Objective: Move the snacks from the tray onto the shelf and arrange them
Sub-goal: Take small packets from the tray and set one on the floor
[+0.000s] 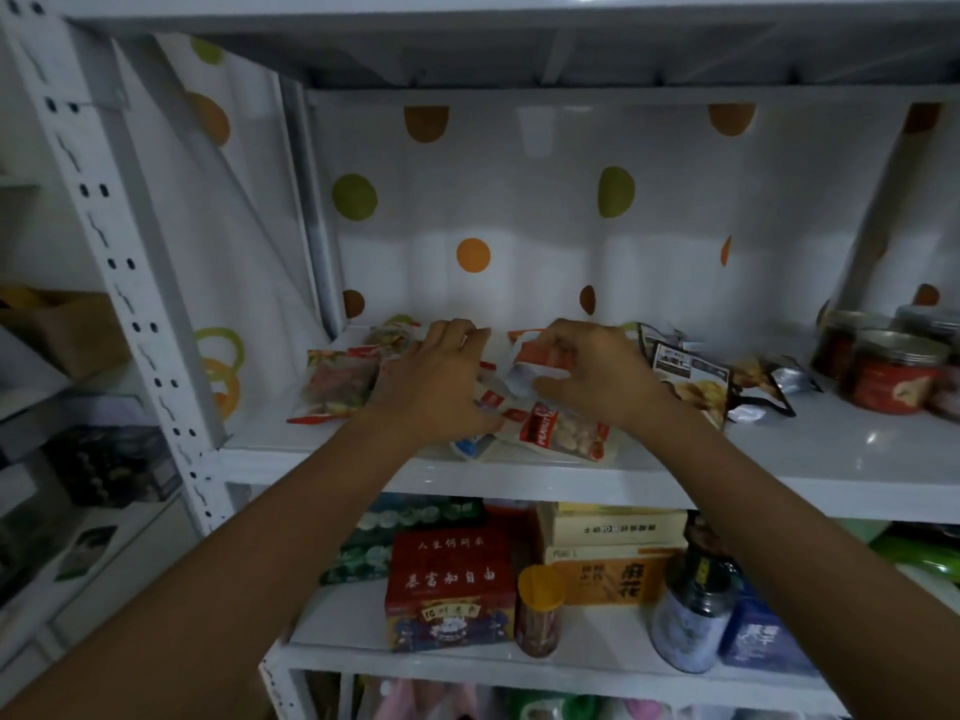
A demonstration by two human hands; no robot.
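Both my hands reach onto the white shelf (pixel 810 459) over a heap of snack packets. My left hand (pixel 436 381) rests palm down on the packets, fingers curled over their far edge. My right hand (pixel 592 376) pinches an orange-and-white packet (pixel 535 356) lifted a little above the heap. A clear peanut packet (pixel 561 433) lies at the shelf's front, below my hands. To the left lies a clear packet of mixed snacks (pixel 337 381). Dark chip bags (pixel 696 376) lie to the right of my right hand. No tray is in view.
Round jars with red contents (pixel 893 371) stand at the shelf's far right. A dotted white sheet (pixel 519 210) lines the back. The lower shelf holds a red box (pixel 452 589), a yellow-lidded jar (pixel 540 610), stacked cartons (pixel 613 553) and a dark jar (pixel 691 615).
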